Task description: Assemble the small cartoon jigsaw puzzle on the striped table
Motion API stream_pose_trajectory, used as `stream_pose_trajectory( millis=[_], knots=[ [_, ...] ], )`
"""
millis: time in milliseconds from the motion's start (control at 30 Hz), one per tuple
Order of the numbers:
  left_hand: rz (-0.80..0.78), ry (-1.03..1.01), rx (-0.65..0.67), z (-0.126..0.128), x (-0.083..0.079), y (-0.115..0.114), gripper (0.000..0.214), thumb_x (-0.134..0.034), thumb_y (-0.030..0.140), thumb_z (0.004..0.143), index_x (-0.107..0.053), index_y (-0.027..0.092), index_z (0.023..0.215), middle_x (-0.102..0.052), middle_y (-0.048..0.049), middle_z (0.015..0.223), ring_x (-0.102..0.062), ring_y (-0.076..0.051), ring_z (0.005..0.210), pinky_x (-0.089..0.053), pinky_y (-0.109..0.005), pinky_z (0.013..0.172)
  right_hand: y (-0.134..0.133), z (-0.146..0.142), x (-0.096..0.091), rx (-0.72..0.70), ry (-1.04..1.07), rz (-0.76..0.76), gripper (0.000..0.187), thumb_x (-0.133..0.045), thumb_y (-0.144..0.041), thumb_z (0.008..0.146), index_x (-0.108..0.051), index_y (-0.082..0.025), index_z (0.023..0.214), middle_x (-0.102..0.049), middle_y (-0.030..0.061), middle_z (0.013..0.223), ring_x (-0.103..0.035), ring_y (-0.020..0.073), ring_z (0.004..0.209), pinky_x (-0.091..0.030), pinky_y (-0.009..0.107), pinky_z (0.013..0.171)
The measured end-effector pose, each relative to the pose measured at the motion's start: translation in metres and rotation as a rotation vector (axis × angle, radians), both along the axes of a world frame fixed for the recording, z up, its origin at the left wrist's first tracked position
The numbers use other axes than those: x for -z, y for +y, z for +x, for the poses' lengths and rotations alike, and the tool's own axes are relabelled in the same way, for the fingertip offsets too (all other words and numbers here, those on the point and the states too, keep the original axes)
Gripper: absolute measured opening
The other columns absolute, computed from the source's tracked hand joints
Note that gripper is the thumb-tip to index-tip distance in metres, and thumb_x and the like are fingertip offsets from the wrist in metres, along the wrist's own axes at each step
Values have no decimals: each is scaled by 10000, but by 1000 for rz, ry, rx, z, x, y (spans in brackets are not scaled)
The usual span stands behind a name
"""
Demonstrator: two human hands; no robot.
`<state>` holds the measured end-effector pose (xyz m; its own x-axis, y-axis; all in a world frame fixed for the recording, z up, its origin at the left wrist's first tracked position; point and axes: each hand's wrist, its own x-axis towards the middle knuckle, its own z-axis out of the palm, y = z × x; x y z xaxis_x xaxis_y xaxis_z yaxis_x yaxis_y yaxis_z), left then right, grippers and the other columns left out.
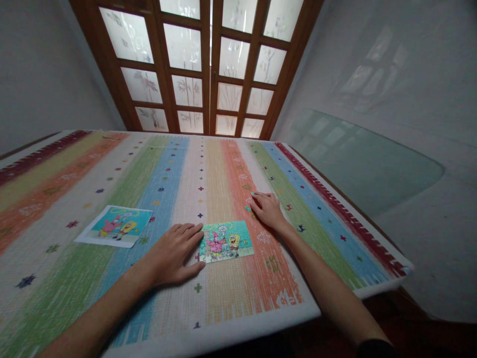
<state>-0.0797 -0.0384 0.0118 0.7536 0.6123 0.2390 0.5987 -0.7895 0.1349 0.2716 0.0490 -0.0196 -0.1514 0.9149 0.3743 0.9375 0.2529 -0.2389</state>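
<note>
A small jigsaw puzzle (228, 242) with cartoon figures on a teal ground lies on the striped tablecloth in front of me. My left hand (174, 252) rests flat beside it, fingers stretched out, with the fingertips and thumb at its left edge. Beyond the puzzle's upper right corner, my right hand (267, 210) is on the cloth with its fingers curled together. A tiny teal puzzle piece (252, 194) shows at its fingertips. Another teal bit (248, 209) lies by its thumb, partly hidden by the hand.
A printed picture sheet (118, 226) with the same cartoon figures lies to the left. The striped tablecloth (223, 293) covers the table up to its near edge. Wooden doors with glass panes (206, 74) stand behind, and a pale wall (391, 99) runs along the right.
</note>
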Motion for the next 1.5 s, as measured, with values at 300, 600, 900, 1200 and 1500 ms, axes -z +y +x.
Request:
stream_pose_trajectory(
  millis=[300, 600, 900, 1200, 1500],
  knots=[
    [18, 25, 5, 0, 0, 0, 528, -585, 465, 900, -529, 178, 1340, -581, -178, 1442, -582, -379, 1250, -469, -554, 1042, -2, 1, -9, -55, 70, -45, 214, -564, -205, 901, -770, -205, 846, -737, 110, 941, -605, 278, 941, -443, 409, 894],
    [27, 25, 17, 0, -3, 0, 523, -561, 468, 914, -549, 141, 1322, -586, -200, 1431, -586, -382, 1238, -476, -550, 1028, 1, 2, -5, -18, 288, -103, 134, -608, -172, 816, -717, -167, 894, -712, 65, 840, -610, 194, 752, -472, 314, 730],
    [34, 31, 29, 0, -2, 1, 524, -561, 469, 916, -555, 138, 1323, -589, -203, 1426, -592, -376, 1229, -482, -544, 1012, -6, 3, -13, 11, 332, -139, 246, -626, -73, 742, -792, -173, 895, -711, 44, 755, -622, 188, 688, -454, 295, 679],
    [30, 27, 28, -2, -1, 2, 534, -570, 464, 917, -537, 147, 1346, -580, -196, 1439, -585, -380, 1240, -483, -553, 1018, -17, -9, -28, -32, 522, -53, 132, -634, -247, 797, -746, -177, 794, -730, 68, 799, -635, 190, 699, -486, 324, 701],
    [20, 19, 20, -1, -1, 0, 536, -576, 442, 901, -539, 148, 1347, -581, -190, 1439, -580, -369, 1248, -486, -537, 1022, -47, -51, -28, -317, 724, -314, 169, -657, -307, 842, -753, -170, 871, -758, 71, 816, -683, 190, 724, -525, 321, 692]
  ],
)
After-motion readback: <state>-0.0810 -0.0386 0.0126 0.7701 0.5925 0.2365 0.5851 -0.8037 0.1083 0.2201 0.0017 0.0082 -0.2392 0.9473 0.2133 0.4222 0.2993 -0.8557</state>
